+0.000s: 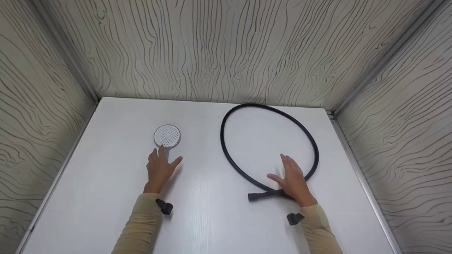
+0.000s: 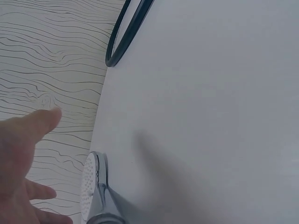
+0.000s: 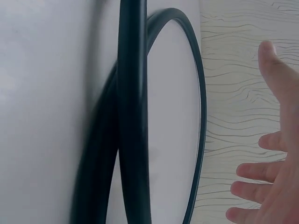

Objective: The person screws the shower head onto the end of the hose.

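I have a free lane of white tabletop (image 1: 201, 148) down the middle of the head view, between the shower head (image 1: 167, 133) at centre left and the black hose (image 1: 222, 135) at centre right. The hose's loop blocks a low sideways sweep there; its inside is bare. The left hand (image 1: 159, 170) blocks the shower head's near side. Patterned panels (image 1: 212, 49) bar the top, left and right.

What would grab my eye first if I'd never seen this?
Probably the big black hose, looped on the right side of the white table. Next comes the shower head lying on the left, with the left hand over its handle. The right hand hovers over the hose's near side.
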Demonstrator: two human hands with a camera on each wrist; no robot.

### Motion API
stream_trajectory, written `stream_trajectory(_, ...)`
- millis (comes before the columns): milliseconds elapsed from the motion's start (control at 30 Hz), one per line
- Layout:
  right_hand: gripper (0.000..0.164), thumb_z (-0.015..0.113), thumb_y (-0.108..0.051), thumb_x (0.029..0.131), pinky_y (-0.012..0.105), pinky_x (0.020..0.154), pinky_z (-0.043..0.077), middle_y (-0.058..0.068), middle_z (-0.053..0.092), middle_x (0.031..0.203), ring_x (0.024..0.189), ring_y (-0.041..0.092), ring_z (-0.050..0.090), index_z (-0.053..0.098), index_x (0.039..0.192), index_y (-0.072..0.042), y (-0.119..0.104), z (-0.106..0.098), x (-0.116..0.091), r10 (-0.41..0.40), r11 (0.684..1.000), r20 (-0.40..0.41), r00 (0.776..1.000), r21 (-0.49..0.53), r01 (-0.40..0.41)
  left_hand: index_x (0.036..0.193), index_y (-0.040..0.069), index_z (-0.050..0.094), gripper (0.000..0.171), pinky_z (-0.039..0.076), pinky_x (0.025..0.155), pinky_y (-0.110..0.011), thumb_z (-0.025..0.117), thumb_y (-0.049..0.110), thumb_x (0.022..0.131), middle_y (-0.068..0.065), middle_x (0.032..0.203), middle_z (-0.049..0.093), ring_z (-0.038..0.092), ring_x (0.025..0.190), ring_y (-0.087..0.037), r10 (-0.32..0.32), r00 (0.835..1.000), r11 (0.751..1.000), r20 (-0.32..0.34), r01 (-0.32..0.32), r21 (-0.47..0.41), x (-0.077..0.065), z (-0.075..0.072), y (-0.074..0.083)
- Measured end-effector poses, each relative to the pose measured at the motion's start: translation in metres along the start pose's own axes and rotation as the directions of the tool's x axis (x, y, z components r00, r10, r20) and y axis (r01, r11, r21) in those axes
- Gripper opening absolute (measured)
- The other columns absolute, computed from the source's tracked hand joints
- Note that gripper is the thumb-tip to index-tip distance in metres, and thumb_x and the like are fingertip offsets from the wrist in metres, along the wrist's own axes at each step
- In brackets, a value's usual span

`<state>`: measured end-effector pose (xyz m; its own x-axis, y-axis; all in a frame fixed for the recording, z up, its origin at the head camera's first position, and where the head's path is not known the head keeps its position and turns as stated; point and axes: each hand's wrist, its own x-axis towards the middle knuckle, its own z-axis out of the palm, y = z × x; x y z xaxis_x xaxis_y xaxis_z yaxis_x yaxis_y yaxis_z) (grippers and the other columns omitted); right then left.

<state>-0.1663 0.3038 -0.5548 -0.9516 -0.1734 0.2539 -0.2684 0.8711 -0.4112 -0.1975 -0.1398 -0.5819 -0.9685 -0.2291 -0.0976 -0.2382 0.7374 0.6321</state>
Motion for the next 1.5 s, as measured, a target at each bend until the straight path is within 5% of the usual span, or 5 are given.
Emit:
stream_trajectory(433,0.087,0.074,-0.042,0.084,0.058,0.112,0.032,0.031,0.041,0.145,0.136,0.046,0.038,0.034,0.146,0.005,0.018,-0.006,-0.019,0.087,0.996,0.056,0.995,0.032,-0.089,0.152,0.0,0.022,0.092,0.029,0.108,-0.067,0.065,0.049,0.087,-0.031,0.15,0.029,0.029,0.138,-0.049,-0.056,0.998,0.998,0.021,0.056,-0.014,0.002,-0.003,-0.007)
stream_trajectory(767,0.092,0.068,-0.051,0.086,0.058,0.114,0.028,0.03,0.033,0.151,0.14,0.047,0.032,0.027,0.149,0.003,0.031,-0.015,-0.037,0.223,0.972,0.153,0.963,0.041,-0.232,0.15,-0.002,0.025,0.089,0.031,0.107,-0.066,0.066,0.047,0.088,-0.031,0.148,0.033,0.034,0.135,-0.048,-0.091,0.996,0.995,0.012,0.091,-0.029,-0.001,-0.005,-0.01)
stream_trajectory(1033,0.092,0.064,-0.054,0.087,0.06,0.114,0.026,0.031,0.032,0.151,0.139,0.049,0.03,0.028,0.149,0.003,0.039,-0.019,-0.053,0.251,0.965,0.15,0.956,0.045,-0.26,0.149,-0.003,0.029,0.089,0.033,0.105,-0.067,0.068,0.047,0.087,-0.033,0.146,0.036,0.037,0.133,-0.051,-0.076,0.997,0.997,-0.011,0.076,-0.03,-0.004,-0.004,-0.014)
stream_trajectory(1300,0.091,0.062,-0.056,0.088,0.062,0.113,0.027,0.033,0.031,0.15,0.138,0.053,0.029,0.03,0.147,0.006,0.045,-0.027,-0.059,0.316,0.946,0.205,0.926,0.013,-0.325,0.15,-0.002,0.027,0.089,0.033,0.106,-0.066,0.068,0.046,0.087,-0.031,0.147,0.035,0.036,0.134,-0.05,-0.103,0.995,0.994,0.003,0.103,-0.036,-0.003,-0.002,-0.016)
stream_trajectory(1500,0.095,0.056,-0.065,0.088,0.061,0.113,0.026,0.034,0.03,0.15,0.139,0.052,0.028,0.032,0.146,0.006,0.047,-0.027,-0.065,0.385,0.918,0.278,0.88,-0.019,-0.396,0.15,-0.002,0.027,0.089,0.033,0.106,-0.065,0.068,0.045,0.087,-0.031,0.147,0.036,0.037,0.133,-0.049,-0.111,0.994,0.993,0.009,0.112,-0.04,-0.003,-0.003,-0.015)
